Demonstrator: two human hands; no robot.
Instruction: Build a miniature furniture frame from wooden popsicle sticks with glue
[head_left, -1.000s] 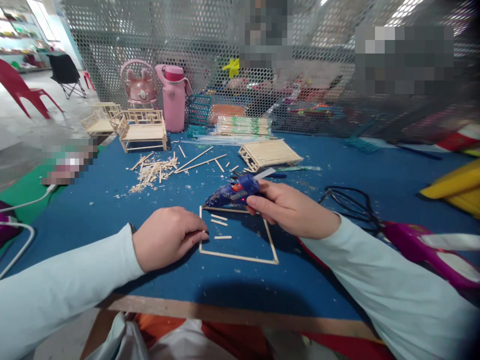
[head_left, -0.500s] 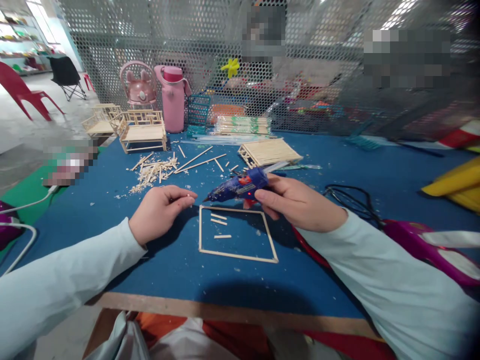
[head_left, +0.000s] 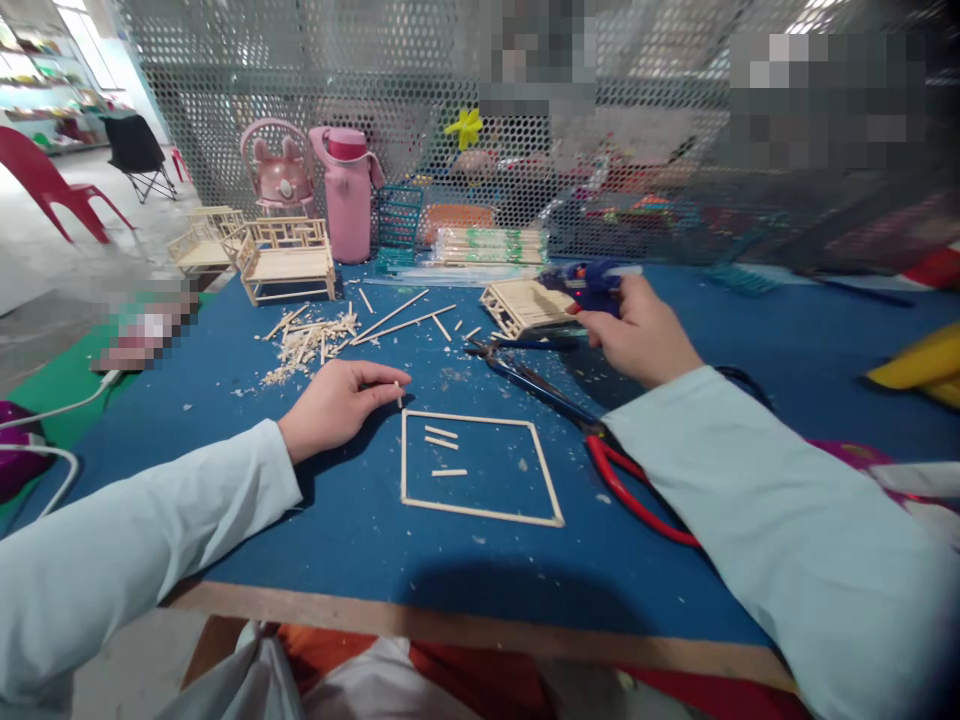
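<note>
My left hand (head_left: 330,408) pinches a short wooden stick (head_left: 398,394) upright, near the back left corner of a four-sided stick frame (head_left: 480,516). Inside the frame lie three short sticks (head_left: 449,473), flat on the blue table. My right hand (head_left: 637,335) is wrapped round a blue glue gun (head_left: 592,285), held above the right end of a slatted wooden piece (head_left: 525,306). Between my hands and to the right, red-handled pliers (head_left: 551,400) rest on the table.
Small wooden benches (head_left: 289,262), a pink bottle (head_left: 349,205) and packed sticks (head_left: 491,245) stand or lie at the back. Stick scraps (head_left: 307,340) are heaped back left. A yellow object (head_left: 919,360) is at the right. A mesh panel (head_left: 420,60) rises behind.
My right hand has moved the glue gun back and to the right, away from the frame, uncovering the pliers. My left hand has shifted slightly right, and its stick now points upright.
</note>
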